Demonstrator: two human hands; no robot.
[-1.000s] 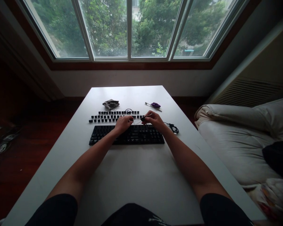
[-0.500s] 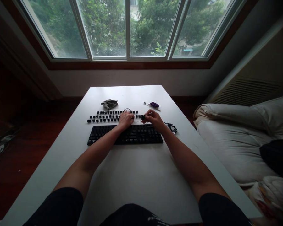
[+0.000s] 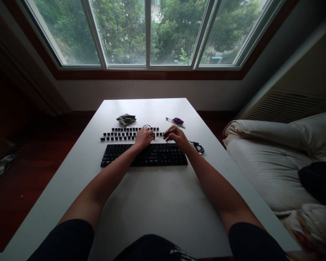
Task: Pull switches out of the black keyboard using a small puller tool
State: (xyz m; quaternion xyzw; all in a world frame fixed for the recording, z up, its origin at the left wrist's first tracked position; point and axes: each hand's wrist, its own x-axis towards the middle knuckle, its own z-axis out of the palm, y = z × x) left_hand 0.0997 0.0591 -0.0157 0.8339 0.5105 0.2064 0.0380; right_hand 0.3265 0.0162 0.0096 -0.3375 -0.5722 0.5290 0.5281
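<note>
2 hands in use, both over or just past the far edge of the keyboard (image 3: 163,156). Since 1 s ago, the left hand (image 3: 143,138) has been shifted slightly away from the person, off the keyboard's far edge and over the laid-out keycaps (image 3: 120,138). The right hand (image 3: 178,137) has been kept near the same spot, with only a small change in the tilt of the puller (image 3: 167,134). Keyboard not visibly moved.

Left hand: fingers curled down, nearly closed. A dark bit (image 3: 152,136) is seen at the fingertips; whether it is gripped or lies beneath cannot be told. Right hand: thumb and fingers pinched on the puller's dark handle, its thin wires pointed toward the left hand. No cap can be made out on the wires.

Keycaps are set in 3 rows on the tabletop (image 3: 157,203), just beyond the keyboard; the right part of the nearest row is partly hidden by the left hand. By judgement, attention has been passed from the keyboard to the small loose parts, with the puller kept ready. A cloth (image 3: 126,120) and a purple item (image 3: 177,120) are left untouched farther back; a cable (image 3: 199,148) is coiled beside the right wrist.
</note>
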